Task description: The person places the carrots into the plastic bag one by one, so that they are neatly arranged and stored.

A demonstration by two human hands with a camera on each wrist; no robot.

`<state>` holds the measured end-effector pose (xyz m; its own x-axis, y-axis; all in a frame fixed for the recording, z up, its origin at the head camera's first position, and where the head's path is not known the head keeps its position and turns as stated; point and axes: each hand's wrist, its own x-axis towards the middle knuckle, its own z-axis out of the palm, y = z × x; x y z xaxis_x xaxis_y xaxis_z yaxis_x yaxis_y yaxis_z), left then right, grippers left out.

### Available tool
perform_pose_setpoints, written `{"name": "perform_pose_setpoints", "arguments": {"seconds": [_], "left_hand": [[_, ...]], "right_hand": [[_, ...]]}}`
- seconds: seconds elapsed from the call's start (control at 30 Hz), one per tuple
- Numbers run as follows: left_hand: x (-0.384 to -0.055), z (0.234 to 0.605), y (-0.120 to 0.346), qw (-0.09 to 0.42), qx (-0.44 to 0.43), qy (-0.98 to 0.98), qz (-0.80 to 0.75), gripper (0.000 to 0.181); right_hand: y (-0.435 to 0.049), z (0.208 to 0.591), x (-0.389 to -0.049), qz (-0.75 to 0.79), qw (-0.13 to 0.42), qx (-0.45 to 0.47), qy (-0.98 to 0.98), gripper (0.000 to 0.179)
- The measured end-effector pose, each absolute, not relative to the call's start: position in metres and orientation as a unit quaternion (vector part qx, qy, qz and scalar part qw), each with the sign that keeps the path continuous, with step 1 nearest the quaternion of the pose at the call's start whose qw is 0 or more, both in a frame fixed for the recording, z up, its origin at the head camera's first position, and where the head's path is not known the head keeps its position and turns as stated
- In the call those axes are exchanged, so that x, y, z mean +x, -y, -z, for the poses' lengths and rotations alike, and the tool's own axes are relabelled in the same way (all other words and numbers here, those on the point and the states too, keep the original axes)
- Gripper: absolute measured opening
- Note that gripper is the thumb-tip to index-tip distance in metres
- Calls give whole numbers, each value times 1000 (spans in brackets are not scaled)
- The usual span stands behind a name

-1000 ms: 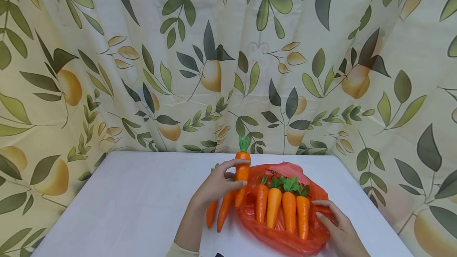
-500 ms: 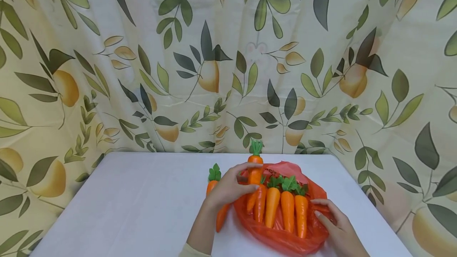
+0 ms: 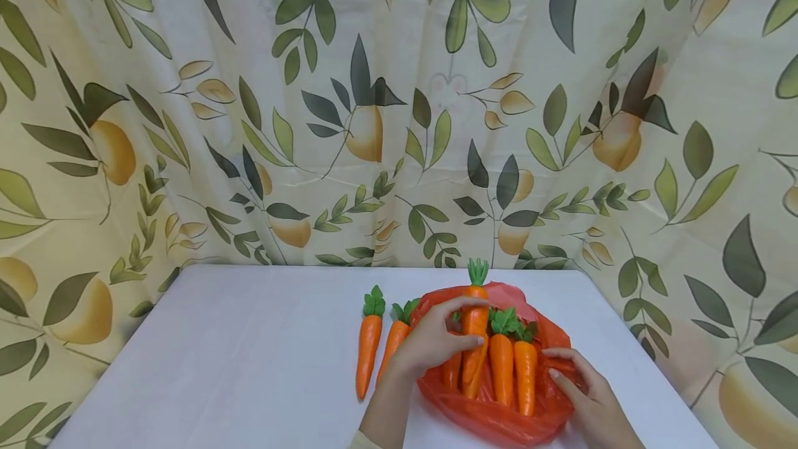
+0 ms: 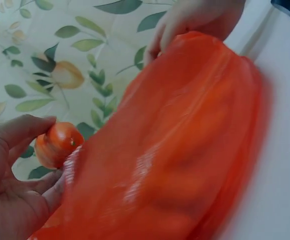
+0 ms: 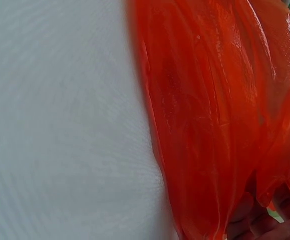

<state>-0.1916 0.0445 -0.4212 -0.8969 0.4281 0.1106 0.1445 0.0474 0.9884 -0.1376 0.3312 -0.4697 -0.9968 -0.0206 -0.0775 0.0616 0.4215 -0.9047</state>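
Observation:
My left hand (image 3: pixel 436 339) pinches an orange carrot (image 3: pixel 476 317) with a green top between thumb and fingers, upright over the red plastic bag (image 3: pixel 499 428). In the left wrist view only the rounded orange end of this carrot (image 4: pixel 60 142) shows, beside the bag wall (image 4: pixel 159 135). Inside the bag's mouth several carrots (image 3: pixel 526 380) lie side by side, tops toward the back; the held one hides some of them. At the right rim my right hand (image 3: pixel 591 393) grips the bag between thumb and fingers; in the right wrist view its fingers (image 5: pixel 264 220) are partly covered by plastic.
Left of the bag, a carrot (image 3: pixel 368 352) lies on the white table (image 3: pixel 249 359). Another carrot (image 3: pixel 395 338) is beside it, partly behind my left forearm. A curtain printed with leaves and fruit (image 3: pixel 399 123) hangs behind the table's back edge.
My left hand has carried the carrot rightward from beside the bag to over its middle. Both carrots on the table have come into fuller view. The right hand stays on the bag's rim.

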Motion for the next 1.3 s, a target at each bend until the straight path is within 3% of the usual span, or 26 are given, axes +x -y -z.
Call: {"name": "perform_pose_setpoints", "arguments": {"seconds": [0.23,0.47,1.07,1.3], "left_hand": [[-190,429,-58,116,161,-726,-658,48],[-188,436,-75,133,141,-704,-683,49],[-181,448,-101,150,162,-717,-661,51],[-181,451,-107,154,158,-736,-640,48]], "right_hand": [[-331,470,-139,537,18,-11,-844,35],[-329,470,-138,540,36,5,-841,37],[-332,475,-136,543,-4,-32,-839,35],[-333,473,-136,535,4,-18,-845,37]]}}
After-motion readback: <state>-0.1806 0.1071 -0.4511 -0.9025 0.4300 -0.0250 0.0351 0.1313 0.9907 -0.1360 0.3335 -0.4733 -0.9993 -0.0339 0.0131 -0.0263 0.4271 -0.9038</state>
